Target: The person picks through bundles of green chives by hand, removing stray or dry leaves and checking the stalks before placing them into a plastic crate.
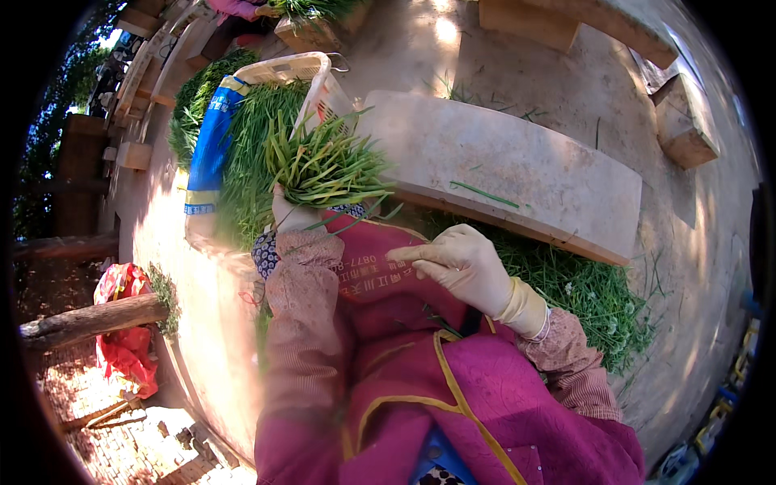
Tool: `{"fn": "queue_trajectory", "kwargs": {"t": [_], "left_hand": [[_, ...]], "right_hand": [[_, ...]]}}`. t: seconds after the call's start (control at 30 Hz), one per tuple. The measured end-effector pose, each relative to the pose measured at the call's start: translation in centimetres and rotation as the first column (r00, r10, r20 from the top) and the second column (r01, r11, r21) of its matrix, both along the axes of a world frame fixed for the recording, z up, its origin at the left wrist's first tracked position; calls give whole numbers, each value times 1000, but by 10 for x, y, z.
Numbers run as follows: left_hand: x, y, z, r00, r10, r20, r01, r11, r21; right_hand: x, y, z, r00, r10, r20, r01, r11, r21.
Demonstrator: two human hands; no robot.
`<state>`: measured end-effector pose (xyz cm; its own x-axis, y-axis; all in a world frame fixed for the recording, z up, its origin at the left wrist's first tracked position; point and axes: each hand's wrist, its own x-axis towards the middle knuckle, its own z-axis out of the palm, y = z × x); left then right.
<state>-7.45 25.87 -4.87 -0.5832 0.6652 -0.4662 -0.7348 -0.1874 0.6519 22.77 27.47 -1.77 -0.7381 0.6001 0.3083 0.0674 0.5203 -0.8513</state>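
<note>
A thick bunch of chives stands up from my left hand, which is closed round its lower end. That hand wears a pale glove, and the leaves partly cover its fingers. My right hand, in a cream rubber glove, hovers over the lap of my magenta apron. Its fingers point left, the foremost ones stretched out, and I see nothing held in them. Beside my left hand, a white plastic crate is packed with long chives; a blue and yellow band runs along its side.
A pale stone slab lies ahead, with a loose leaf on it. Cut greens with white flowers are heaped right of my right hand. Left are a log and red bag. Another person's hand is at far left.
</note>
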Motion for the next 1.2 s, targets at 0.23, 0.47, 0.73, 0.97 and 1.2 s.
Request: {"fn": "queue_trajectory", "kwargs": {"t": [0.23,0.47,0.73,0.97,1.2], "left_hand": [[-1,-4,7,991,-132,-29,131,991,-38],[30,-13,35,948,-317,-37,317,918,239],[-12,-3,-13,836,-537,112,340,667,663],[3,12,19,945,-326,-6,281,807,520],[-2,26,25,804,-573,-158,513,536,670]], "right_hand": [[0,3,16,906,-325,-272,305,946,-114],[-35,4,24,959,-260,-113,132,761,-635],[-63,7,-11,935,-344,-81,253,811,-528],[-57,-1,-33,950,-305,-63,180,702,-689],[-31,7,-18,963,-159,-218,-144,378,-915]]}}
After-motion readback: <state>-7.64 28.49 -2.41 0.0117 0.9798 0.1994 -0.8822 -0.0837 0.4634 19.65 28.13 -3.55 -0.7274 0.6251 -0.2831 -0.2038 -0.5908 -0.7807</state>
